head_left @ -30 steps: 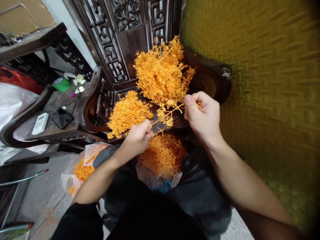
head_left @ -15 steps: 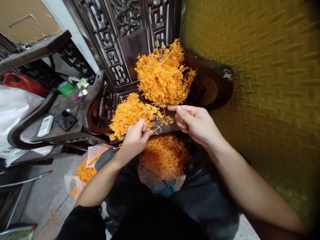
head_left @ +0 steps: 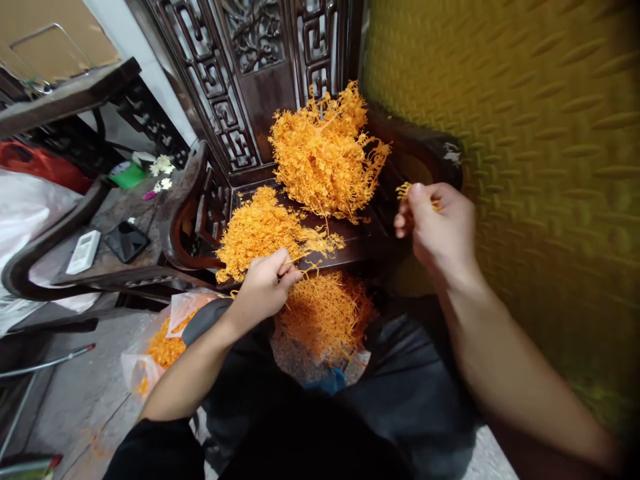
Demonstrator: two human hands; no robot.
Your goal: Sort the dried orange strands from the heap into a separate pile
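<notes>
My left hand [head_left: 265, 283] is closed in a pinch on a thin branching orange sprig [head_left: 311, 269] at the front of the dark wooden chair seat [head_left: 363, 239]. To the right, my right hand [head_left: 445, 223] is closed on small orange pieces [head_left: 404, 191] that poke out past the thumb. Behind my left hand lies a pile of fine orange bits [head_left: 260, 230]. A taller bunch of orange sprigs [head_left: 327, 153] rests against the carved chair back. Bare orange stems [head_left: 325, 313] are heaped below the seat edge, between my knees.
A clear plastic bag [head_left: 134, 363] with orange bits stands on the floor at left. Beside it, a second wooden seat holds a black phone [head_left: 127, 241], a white remote-like device [head_left: 83, 252], a green container [head_left: 127, 175] and white flowers [head_left: 163, 167]. A yellow textured surface [head_left: 525, 167] borders the right.
My right hand has moved right and away from the seat, carrying small orange pieces. My left hand stays near the same spot with its sprig.
</notes>
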